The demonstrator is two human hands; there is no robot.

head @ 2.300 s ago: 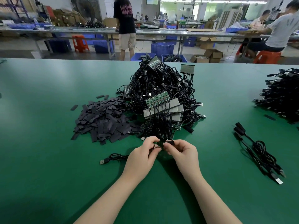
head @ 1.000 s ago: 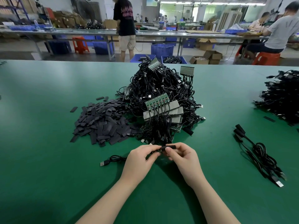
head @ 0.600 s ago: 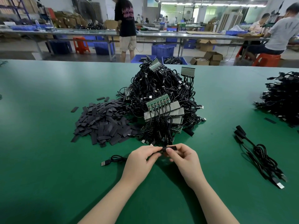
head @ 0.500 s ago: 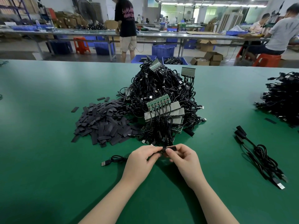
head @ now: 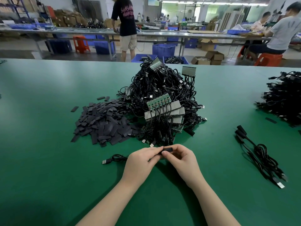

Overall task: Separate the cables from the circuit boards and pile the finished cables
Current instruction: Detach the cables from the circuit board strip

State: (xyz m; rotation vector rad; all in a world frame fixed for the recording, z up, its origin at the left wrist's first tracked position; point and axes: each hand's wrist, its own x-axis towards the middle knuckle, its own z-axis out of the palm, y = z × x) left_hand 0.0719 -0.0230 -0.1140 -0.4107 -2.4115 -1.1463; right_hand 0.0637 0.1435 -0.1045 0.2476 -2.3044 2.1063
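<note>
The cable [head: 114, 159] trails left across the green table [head: 40, 160], its plug lying flat, while its other end, a small black piece [head: 167, 150], sits pinched between my left hand [head: 140, 162] and right hand [head: 180, 159]. Just beyond my fingers is the tangled heap of cables and circuit boards [head: 162, 103]; a few finished cables [head: 260, 154] lie to my right.

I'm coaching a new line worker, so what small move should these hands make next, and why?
Probably lay the cable with the finished cables on the right. The left hand and right hand both pinch its black sleeve, its plug end trails free on the table, and no board seems attached, though the fingers hide the joint.
</note>
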